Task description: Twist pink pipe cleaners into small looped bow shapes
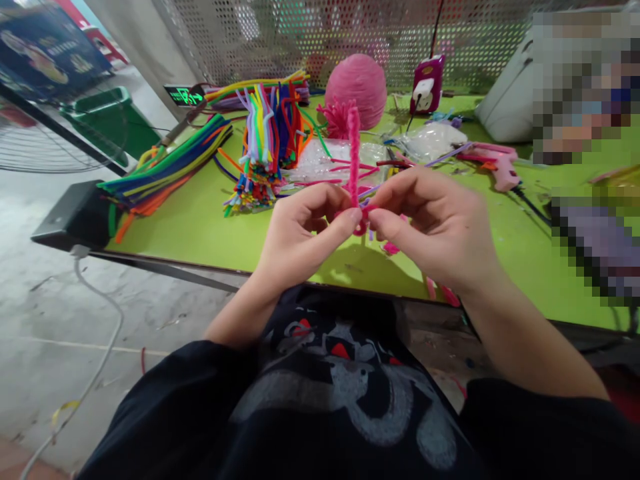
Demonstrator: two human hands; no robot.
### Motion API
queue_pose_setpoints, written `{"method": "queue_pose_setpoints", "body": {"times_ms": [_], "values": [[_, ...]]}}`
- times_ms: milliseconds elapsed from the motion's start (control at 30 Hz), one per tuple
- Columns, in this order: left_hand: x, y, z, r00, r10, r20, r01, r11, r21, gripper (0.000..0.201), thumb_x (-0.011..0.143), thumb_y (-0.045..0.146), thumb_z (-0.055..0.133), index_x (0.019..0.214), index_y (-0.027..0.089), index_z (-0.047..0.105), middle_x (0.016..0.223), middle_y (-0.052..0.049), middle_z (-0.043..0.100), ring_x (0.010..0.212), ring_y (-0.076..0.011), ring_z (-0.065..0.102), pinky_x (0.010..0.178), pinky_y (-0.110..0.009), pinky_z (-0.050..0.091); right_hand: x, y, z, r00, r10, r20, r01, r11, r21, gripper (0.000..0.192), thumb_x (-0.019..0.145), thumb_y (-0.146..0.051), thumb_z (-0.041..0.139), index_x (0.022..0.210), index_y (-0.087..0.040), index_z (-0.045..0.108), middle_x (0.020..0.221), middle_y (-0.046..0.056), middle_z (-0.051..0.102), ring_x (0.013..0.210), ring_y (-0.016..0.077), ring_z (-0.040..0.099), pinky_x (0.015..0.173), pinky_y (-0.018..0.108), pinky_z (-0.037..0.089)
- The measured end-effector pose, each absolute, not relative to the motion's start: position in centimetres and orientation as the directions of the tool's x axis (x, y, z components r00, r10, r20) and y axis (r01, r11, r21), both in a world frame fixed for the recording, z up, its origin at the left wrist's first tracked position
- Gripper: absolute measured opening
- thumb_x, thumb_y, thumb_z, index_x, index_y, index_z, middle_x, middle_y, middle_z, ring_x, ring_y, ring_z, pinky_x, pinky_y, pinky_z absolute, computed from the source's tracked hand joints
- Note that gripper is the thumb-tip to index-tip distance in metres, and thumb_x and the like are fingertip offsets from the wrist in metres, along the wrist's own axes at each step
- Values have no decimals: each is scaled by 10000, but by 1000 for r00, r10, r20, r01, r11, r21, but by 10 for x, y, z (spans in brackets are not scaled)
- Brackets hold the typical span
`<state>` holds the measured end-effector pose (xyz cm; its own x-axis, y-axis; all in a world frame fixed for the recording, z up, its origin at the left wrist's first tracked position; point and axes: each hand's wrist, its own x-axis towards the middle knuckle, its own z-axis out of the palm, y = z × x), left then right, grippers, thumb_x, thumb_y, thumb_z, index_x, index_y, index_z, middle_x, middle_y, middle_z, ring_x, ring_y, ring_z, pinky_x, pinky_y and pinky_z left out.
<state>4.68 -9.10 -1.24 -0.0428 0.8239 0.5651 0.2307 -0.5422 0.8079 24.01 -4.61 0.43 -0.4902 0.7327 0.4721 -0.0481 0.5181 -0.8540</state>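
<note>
A pink pipe cleaner (355, 157) stands upright between my hands, its lower end bent into a small loop just above the table's front part. My left hand (315, 230) pinches it from the left with thumb and forefinger. From the right, my right hand (425, 223) pinches a short pink end of it, the two thumbs nearly meeting. Behind my hands lie a clear plastic bag (325, 157) and loose pink pipe cleaners. Small pink pieces rest on the table under my right hand, partly hidden by it.
Bundles of coloured pipe cleaners (270, 133) lie on the green table (200, 230) at left and centre. A pink ball (356, 90) stands at the back. To the right are a pink glue gun (503, 167) with a black cord and a purple power socket (427, 83).
</note>
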Motion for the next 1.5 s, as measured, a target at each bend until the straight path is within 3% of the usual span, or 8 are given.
{"method": "queue_pose_setpoints", "body": {"times_ms": [333,767,867,967,1133,1267,1367,1500], "values": [[45,-94,-11,10,845,534,282,-515,809,253,991,280,717,782,197,600,702,20,618,614,-82,594,551,-226,437,242,-43,2,-504,666,551,-47,616,-787,107,1004,-153,792,1003,-239,857,906,6,821,788,149,756,746,321,633],[47,-85,-12,-69,830,554,207,-531,822,510,928,661,808,771,215,619,660,20,551,577,-81,514,510,-236,433,247,-38,18,-303,813,496,-229,443,-867,220,1048,-97,708,1030,-232,881,852,10,815,745,120,752,749,259,635],[41,-82,-19,-80,737,671,391,-596,701,316,983,534,785,889,236,737,768,-10,660,650,-106,592,580,-259,514,251,-29,16,-407,821,401,-206,345,-916,176,1078,-250,739,937,-206,834,786,18,787,660,125,734,637,255,574],[31,-78,-26,31,585,811,531,-697,482,107,997,363,775,1045,282,823,946,-40,749,839,-154,712,801,-335,634,250,-25,17,-634,757,159,-101,123,-987,418,1026,-560,792,844,-184,764,726,27,753,605,130,697,568,250,532],[24,-77,-33,182,304,935,642,-757,121,446,956,165,766,1332,403,784,1158,-16,816,1042,-199,778,939,-396,674,240,-30,26,-771,622,139,-52,157,-986,326,927,-472,921,881,-187,770,779,13,749,630,114,644,576,247,514],[26,-73,-35,-130,450,884,388,-797,463,415,958,241,769,1344,388,736,1119,-30,790,870,-135,733,615,-257,584,238,-29,25,-702,657,273,-42,345,-938,186,962,-362,886,935,-202,797,759,-6,708,600,105,565,534,259,439],[23,-69,-34,-69,752,656,101,-649,754,258,970,492,788,1126,286,783,910,-24,762,661,-108,673,467,-226,474,241,-26,20,-631,711,310,7,405,-914,141,963,-337,880,962,-210,819,787,1,713,619,116,572,536,269,423],[26,-68,-28,-6,872,490,59,-488,871,428,906,664,821,953,241,775,759,-2,708,546,-94,612,414,-221,423,244,-27,13,-629,720,291,-9,368,-930,127,974,-348,866,962,-231,816,783,-6,709,626,127,594,574,280,481]]}}
